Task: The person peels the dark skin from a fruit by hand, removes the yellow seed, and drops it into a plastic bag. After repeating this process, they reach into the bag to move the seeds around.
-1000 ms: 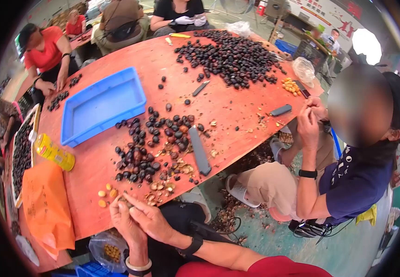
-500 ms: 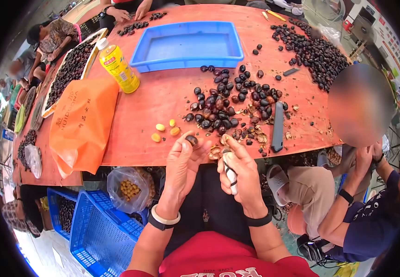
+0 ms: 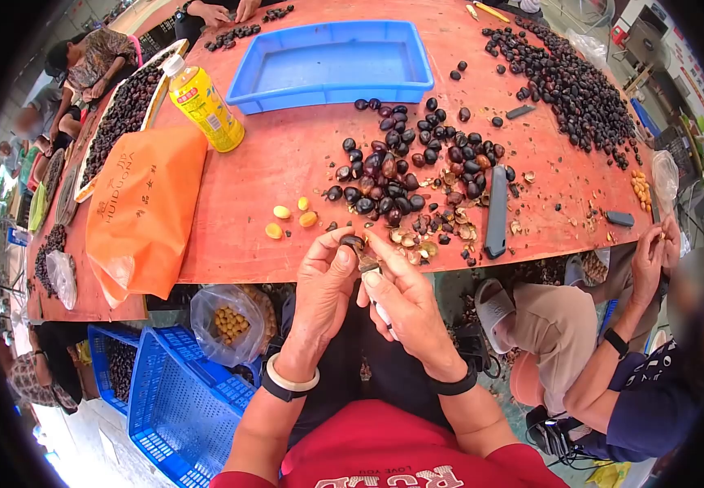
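Observation:
Between the fingertips of my left hand is a dark brown nut. My right hand is closed around a small knife with a white, black-marked handle, its short blade against the nut. Just beyond my hands, broken shell pieces lie on the red table. A heap of glossy dark nuts spreads behind them. Several peeled yellow kernels sit left of the heap. To its right rests a grey utility knife.
A blue tray stands at the back, beside a yellow bottle and an orange bag. More dark nuts cover the right rear. Below left are blue crates and a bag of kernels. A co-worker sits at right.
My right hand has moved in, bringing the knife blade onto the nut; the shell piece at its fingertips is gone from there. The view has shifted slightly, and the co-worker at right has leaned back.

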The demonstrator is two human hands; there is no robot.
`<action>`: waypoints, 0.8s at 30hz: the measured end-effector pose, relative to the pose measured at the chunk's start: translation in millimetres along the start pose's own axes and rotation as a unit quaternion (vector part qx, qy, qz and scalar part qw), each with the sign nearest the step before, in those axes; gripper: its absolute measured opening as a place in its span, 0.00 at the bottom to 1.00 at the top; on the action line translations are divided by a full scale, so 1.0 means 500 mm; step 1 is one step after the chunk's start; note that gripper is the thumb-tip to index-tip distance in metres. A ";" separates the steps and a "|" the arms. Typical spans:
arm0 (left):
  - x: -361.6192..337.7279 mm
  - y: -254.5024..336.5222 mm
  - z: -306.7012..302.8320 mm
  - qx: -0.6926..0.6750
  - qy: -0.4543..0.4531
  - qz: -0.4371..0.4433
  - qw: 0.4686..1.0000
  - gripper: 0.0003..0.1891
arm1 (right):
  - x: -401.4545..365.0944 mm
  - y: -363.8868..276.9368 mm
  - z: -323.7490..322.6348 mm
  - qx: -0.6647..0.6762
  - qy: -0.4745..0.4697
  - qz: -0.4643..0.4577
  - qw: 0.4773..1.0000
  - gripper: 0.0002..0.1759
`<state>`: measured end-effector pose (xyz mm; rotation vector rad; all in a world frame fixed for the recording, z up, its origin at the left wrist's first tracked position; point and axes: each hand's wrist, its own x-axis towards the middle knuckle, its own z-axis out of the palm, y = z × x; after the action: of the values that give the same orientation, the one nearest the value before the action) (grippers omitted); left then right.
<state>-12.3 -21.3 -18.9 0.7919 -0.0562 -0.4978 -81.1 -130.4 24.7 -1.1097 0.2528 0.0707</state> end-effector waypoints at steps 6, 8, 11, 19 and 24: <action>-0.005 0.000 0.012 0.033 0.029 0.009 0.999 0.19 | 0.001 0.020 -0.010 -0.028 0.027 -0.034 0.999 0.26; -0.007 0.001 0.013 0.031 0.035 0.006 0.999 0.19 | 0.004 0.025 -0.010 -0.039 0.030 -0.043 0.998 0.26; -0.008 0.001 0.012 0.024 0.035 0.011 0.999 0.19 | 0.015 0.037 -0.015 -0.072 0.029 -0.070 0.995 0.25; -0.006 -0.005 0.016 0.032 0.042 0.053 0.997 0.18 | 0.048 0.050 0.012 0.062 0.083 -0.043 0.994 0.24; 0.003 -0.007 -0.003 0.016 0.035 0.041 0.998 0.18 | 0.049 0.045 -0.009 0.106 0.037 -0.017 0.994 0.25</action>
<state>-12.1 -23.2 -22.5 0.8343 -0.0311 -0.3924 -62.0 -126.3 -2.8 -0.9062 0.2995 -0.0277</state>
